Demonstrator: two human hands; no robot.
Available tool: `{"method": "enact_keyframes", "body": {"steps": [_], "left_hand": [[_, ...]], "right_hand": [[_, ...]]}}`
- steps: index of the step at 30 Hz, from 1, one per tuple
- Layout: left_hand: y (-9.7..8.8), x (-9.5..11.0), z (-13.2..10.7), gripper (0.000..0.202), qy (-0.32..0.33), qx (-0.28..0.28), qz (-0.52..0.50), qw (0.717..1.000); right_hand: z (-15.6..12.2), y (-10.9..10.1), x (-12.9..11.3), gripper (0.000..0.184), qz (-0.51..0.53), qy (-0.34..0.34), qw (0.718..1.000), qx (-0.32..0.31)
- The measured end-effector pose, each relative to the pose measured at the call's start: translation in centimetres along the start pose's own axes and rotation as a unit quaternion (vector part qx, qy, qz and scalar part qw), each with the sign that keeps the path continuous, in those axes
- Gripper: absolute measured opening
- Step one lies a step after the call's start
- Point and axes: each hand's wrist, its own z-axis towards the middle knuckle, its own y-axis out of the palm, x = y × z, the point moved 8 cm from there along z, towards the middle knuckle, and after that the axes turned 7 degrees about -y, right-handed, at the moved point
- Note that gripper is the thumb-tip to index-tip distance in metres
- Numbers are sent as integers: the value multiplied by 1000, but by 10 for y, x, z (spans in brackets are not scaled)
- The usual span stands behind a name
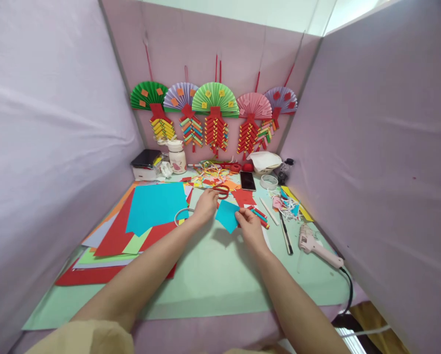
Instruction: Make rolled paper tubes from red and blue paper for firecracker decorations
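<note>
Between the thumb and fingers of my right hand (248, 221) is a small blue paper piece (227, 216), raised a little over the table with its shadow beneath. My left hand (206, 204) is closed at the red-handled scissors (222, 191); the handle loops show past its fingertips, while the blades are hidden. Next to my left wrist lies a pale ring, perhaps a tape roll (177, 216). Several small rolled paper tubes (260, 217) in red and blue lie just beyond my right hand, close to a red paper piece (244, 197).
Coloured sheets (157, 206) are stacked at left. A glue gun (318, 248), a black-tipped pen (286, 235) and a white stick (269, 211) lie at right. Farther back are a phone (247, 181), a tape roll (268, 182), a bottle (176, 158) and paper scraps (215, 172). Paper fans (215, 98) hang behind.
</note>
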Motion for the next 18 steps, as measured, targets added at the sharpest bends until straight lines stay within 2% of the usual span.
{"method": "enact_keyframes", "body": {"steps": [2, 3, 4, 5, 6, 9, 12, 15, 18], "left_hand": [[-6, -9, -16, 53, -29, -29, -57, 997], [-1, -17, -27, 55, -68, -90, -180, 977], [8, -21, -41, 57, -103, -158, -282, 941], [13, -25, -54, 56, -133, -195, -346, 908], [13, -31, -63, 51, -150, -193, -383, 891], [11, -51, -80, 42, -183, -140, -381, 895], [11, -61, -84, 35, -184, -121, -355, 908], [7, -61, -82, 27, -170, -113, -315, 927], [1, -58, -83, 22, -159, -105, -279, 941]], "right_hand": [[1, 0, -1, 21, -16, -26, 1000, -4], [0, 2, -1, 20, -24, -35, 999, -12], [0, 4, 1, 19, -31, -38, 998, -25], [-1, 8, 4, 20, -39, -35, 998, -41], [-2, 11, 7, 22, -51, -28, 997, -58], [0, 10, 15, 30, -114, -17, 990, -79], [7, -5, 14, 29, -158, -35, 986, -30], [14, -17, 17, 32, -122, -17, 992, 2], [16, -20, 16, 33, -88, -9, 996, 11]]}}
